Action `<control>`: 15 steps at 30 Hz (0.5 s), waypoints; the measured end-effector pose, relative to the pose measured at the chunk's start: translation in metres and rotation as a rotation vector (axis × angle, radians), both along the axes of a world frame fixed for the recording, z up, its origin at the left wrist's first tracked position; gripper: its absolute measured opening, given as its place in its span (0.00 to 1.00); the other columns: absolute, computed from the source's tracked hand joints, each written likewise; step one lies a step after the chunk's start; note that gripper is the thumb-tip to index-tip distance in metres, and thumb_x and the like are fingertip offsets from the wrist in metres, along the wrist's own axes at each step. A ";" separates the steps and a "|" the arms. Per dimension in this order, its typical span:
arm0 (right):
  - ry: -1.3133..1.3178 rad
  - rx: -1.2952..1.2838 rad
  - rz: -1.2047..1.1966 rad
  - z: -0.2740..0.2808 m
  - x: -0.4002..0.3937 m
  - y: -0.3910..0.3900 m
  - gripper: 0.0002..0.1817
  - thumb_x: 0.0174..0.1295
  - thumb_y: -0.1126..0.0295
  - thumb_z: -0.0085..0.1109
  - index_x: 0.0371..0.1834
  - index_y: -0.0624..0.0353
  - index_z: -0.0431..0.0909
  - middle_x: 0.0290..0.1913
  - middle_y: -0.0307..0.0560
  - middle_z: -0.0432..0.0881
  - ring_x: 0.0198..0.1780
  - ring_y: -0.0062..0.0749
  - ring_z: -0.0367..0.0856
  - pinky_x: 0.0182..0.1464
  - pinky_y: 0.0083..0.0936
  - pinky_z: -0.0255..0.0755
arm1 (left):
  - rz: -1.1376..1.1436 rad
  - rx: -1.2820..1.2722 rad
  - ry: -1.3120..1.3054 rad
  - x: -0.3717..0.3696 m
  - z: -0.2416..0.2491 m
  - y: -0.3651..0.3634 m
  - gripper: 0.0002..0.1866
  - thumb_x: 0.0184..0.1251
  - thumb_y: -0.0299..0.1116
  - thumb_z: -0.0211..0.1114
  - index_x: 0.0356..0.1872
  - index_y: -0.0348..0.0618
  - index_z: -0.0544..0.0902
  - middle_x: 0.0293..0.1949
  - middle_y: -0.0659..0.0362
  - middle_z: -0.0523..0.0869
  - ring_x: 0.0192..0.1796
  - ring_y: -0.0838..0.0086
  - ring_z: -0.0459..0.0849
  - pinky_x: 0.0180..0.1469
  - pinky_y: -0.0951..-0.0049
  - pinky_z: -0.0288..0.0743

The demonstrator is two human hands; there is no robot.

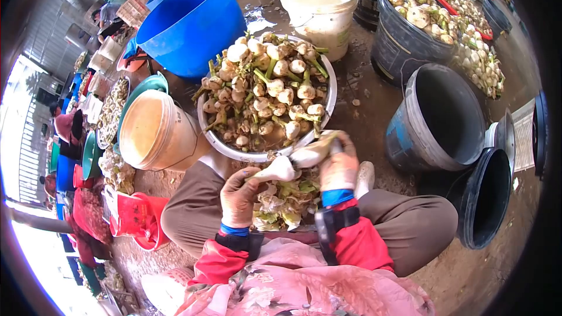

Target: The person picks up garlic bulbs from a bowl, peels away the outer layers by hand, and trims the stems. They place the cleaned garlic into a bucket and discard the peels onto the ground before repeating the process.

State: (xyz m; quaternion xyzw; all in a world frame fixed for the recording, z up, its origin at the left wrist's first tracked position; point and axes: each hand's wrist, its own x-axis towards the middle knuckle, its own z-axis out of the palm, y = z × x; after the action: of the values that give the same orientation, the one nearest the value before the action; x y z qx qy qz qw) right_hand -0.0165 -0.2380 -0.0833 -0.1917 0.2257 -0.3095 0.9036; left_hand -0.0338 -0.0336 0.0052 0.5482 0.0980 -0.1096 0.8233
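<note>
My left hand (239, 198) is closed around the stem of a white garlic bulb (278, 169), whose round end points up and right. My right hand (339, 164) grips a second garlic piece (312, 153), pale with brownish outer skin, which meets the first bulb between my hands. Just beyond them is a wide white basin (235, 153) heaped with dirty garlic bulbs (266, 90) on short green stems. Below my hands, between my legs, lies a pile of peeled garlic skins and leaves (285, 202).
A large blue tub (187, 29) and a white bucket (319, 9) stand behind the basin. A cream bucket (155, 129) is at left, with a red basin (153, 222) nearer. At right are dark buckets (404, 134), one piled with garlic (418, 14). People sit far left.
</note>
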 end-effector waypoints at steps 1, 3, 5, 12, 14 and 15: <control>0.023 0.053 -0.061 0.002 0.000 -0.015 0.16 0.58 0.83 0.45 0.49 0.61 0.74 0.44 0.57 0.79 0.47 0.48 0.79 0.53 0.45 0.75 | 0.046 -0.082 -0.034 0.000 -0.001 0.007 0.13 0.61 0.25 0.65 0.47 0.33 0.78 0.40 0.53 0.84 0.39 0.70 0.84 0.40 0.73 0.82; -0.001 0.165 0.065 -0.035 -0.017 -0.061 0.18 0.59 0.84 0.46 0.52 0.59 0.73 0.44 0.55 0.79 0.44 0.41 0.79 0.51 0.40 0.76 | 0.009 -0.240 -0.041 0.006 -0.007 0.036 0.15 0.60 0.27 0.66 0.47 0.33 0.78 0.42 0.52 0.84 0.43 0.64 0.85 0.46 0.68 0.83; 0.209 -0.143 0.009 -0.032 -0.011 -0.038 0.20 0.53 0.86 0.41 0.48 0.61 0.76 0.42 0.49 0.81 0.44 0.37 0.80 0.52 0.34 0.75 | 0.004 -0.368 -0.010 0.009 -0.011 0.058 0.16 0.59 0.27 0.66 0.48 0.36 0.78 0.46 0.51 0.83 0.47 0.61 0.84 0.49 0.65 0.82; 0.249 -1.610 0.998 -0.018 -0.037 0.057 0.20 0.52 0.76 0.56 0.51 0.52 0.79 0.46 0.47 0.83 0.46 0.32 0.81 0.53 0.25 0.72 | -0.005 -0.656 -0.006 0.003 0.001 0.055 0.22 0.58 0.25 0.65 0.55 0.43 0.74 0.52 0.56 0.81 0.56 0.63 0.79 0.50 0.64 0.81; 0.344 -1.240 1.414 0.002 -0.032 0.054 0.22 0.50 0.75 0.55 0.52 0.53 0.78 0.44 0.48 0.83 0.40 0.34 0.81 0.47 0.27 0.74 | -0.026 -0.636 0.005 0.002 -0.013 0.060 0.19 0.58 0.27 0.66 0.52 0.42 0.76 0.52 0.55 0.81 0.54 0.64 0.80 0.50 0.64 0.80; 0.387 -1.261 1.443 0.002 -0.030 0.053 0.24 0.49 0.75 0.54 0.53 0.53 0.77 0.43 0.49 0.83 0.38 0.35 0.81 0.44 0.27 0.74 | -0.029 -0.586 0.039 0.002 -0.020 0.060 0.18 0.58 0.28 0.66 0.51 0.42 0.77 0.51 0.55 0.82 0.54 0.64 0.80 0.50 0.64 0.80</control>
State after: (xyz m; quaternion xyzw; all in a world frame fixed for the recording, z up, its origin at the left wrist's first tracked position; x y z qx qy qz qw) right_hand -0.0461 -0.1854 -0.0816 -0.7793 -0.0081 0.2909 0.5550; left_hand -0.0320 0.0267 -0.0151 0.2861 0.0701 -0.1558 0.9429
